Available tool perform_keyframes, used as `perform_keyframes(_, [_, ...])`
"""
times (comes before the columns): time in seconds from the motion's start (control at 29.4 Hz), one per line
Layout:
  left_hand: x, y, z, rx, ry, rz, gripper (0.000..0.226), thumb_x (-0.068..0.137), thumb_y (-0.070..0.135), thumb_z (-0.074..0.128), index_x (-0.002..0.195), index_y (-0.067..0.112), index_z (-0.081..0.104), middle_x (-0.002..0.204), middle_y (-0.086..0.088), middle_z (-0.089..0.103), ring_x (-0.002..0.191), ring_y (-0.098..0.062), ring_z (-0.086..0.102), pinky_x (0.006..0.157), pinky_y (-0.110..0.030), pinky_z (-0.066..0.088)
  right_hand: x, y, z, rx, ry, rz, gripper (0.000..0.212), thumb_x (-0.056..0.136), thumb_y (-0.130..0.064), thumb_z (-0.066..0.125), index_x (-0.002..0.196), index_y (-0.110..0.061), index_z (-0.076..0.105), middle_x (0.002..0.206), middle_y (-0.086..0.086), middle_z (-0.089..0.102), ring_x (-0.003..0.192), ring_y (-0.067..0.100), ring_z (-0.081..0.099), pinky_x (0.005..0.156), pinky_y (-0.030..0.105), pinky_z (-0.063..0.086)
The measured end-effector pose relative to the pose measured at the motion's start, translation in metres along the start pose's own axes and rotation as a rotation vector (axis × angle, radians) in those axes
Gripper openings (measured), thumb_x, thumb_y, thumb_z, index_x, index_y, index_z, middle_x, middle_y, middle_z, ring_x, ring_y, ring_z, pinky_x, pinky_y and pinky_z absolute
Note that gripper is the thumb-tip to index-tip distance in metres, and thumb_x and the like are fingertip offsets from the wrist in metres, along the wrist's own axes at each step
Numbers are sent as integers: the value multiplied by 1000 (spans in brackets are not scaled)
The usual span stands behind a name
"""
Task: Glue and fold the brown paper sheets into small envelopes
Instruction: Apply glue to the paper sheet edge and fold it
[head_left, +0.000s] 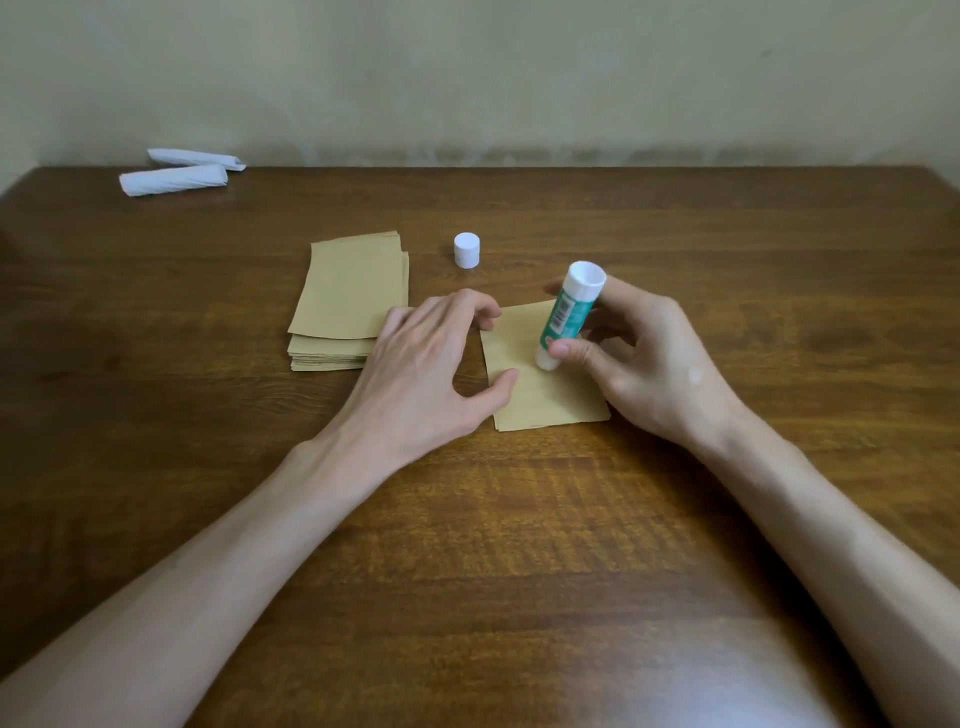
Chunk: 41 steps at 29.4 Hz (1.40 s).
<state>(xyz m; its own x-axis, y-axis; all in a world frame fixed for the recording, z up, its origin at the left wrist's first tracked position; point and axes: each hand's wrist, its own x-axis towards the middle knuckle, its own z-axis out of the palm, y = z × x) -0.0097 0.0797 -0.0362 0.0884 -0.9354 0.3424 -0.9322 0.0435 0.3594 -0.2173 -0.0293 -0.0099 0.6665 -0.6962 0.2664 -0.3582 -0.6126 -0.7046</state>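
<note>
A single brown paper sheet (545, 395) lies flat on the wooden table (519, 519) in front of me. My right hand (649, 364) grips a green and white glue stick (563, 317), tilted, with its lower end touching the sheet near the middle. My left hand (431, 364) rests on the sheet's left edge, thumb and fingertips pressing the paper down. A stack of brown paper sheets (348, 301) sits just left of my left hand. The glue stick's white cap (466, 250) stands apart behind the sheet.
Two rolled white paper bundles (176, 174) lie at the table's far left corner. A plain wall rises behind the table's back edge.
</note>
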Motion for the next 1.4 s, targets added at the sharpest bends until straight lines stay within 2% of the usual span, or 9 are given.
perform_keyframes(0.14, [1, 0, 0, 8, -7, -2, 51, 92, 55, 65, 132, 28, 48, 124, 17, 59, 122, -4, 52, 101, -26, 31, -1, -3, 2, -37, -6, -56, 34, 95, -28, 78, 125, -22, 62, 118, -14, 69, 107, 4, 68, 88, 29, 59])
perform_keyframes(0.34, [1, 0, 0, 5, 1, 1, 51, 92, 55, 64, 132, 27, 49, 123, 16, 59, 121, -4, 53, 100, -27, 32, 1, -7, 6, -42, 65, -48, 34, 93, -41, 77, 120, -20, 70, 107, -12, 73, 100, 5, 69, 86, 21, 56])
perform_keyframes(0.41, [1, 0, 0, 3, 2, 2, 50, 92, 55, 64, 131, 27, 49, 122, 17, 59, 121, -4, 53, 100, -28, 33, 1, -8, 5, -28, 55, -26, 35, 94, -34, 77, 126, -23, 68, 112, -12, 74, 106, 1, 69, 93, 19, 56])
perform_keyframes(0.54, [1, -1, 1, 5, 2, -1, 50, 92, 55, 65, 131, 28, 48, 122, 17, 58, 120, -4, 53, 100, -27, 32, -1, -7, 3, -24, -6, -10, 30, 99, -23, 73, 128, -24, 64, 120, -10, 74, 117, 3, 68, 104, 27, 55])
perform_keyframes(0.75, [1, -2, 2, 7, 2, -2, 50, 92, 55, 66, 131, 29, 49, 123, 18, 58, 121, -4, 52, 98, -25, 30, -5, -12, 1, -75, 65, -12, 24, 95, -35, 76, 113, -24, 65, 106, -12, 74, 103, 0, 69, 90, 16, 55])
perform_keyframes(0.82, [1, -2, 2, 11, 0, -1, 49, 92, 54, 66, 130, 28, 49, 122, 18, 57, 121, -4, 52, 97, -25, 30, -6, -12, 0, -103, 96, -17, 25, 93, -39, 77, 109, -22, 65, 101, -12, 73, 97, 1, 70, 85, 16, 56])
perform_keyframes(1.02, [0, -2, 2, 8, 7, 1, 49, 92, 54, 66, 130, 28, 49, 121, 19, 56, 120, -4, 52, 97, -24, 28, -9, -10, -6, -142, 77, -11, 24, 96, -35, 74, 114, -22, 66, 104, -11, 74, 98, 4, 71, 88, 25, 58])
perform_keyframes(1.19, [0, -2, 2, 3, 8, 4, 49, 92, 54, 66, 129, 28, 49, 121, 18, 57, 120, -4, 52, 98, -26, 30, -10, -9, -12, -159, 82, 10, 26, 95, -33, 75, 114, -17, 67, 105, -8, 74, 99, 5, 70, 89, 16, 55])
perform_keyframes(1.4, [-1, -1, 2, -4, 19, 9, 49, 91, 53, 65, 129, 26, 50, 119, 18, 57, 119, -5, 53, 98, -28, 32, -11, -8, -15, -172, 89, 37, 23, 94, -36, 76, 111, -24, 64, 105, -11, 73, 97, 2, 69, 84, 5, 51])
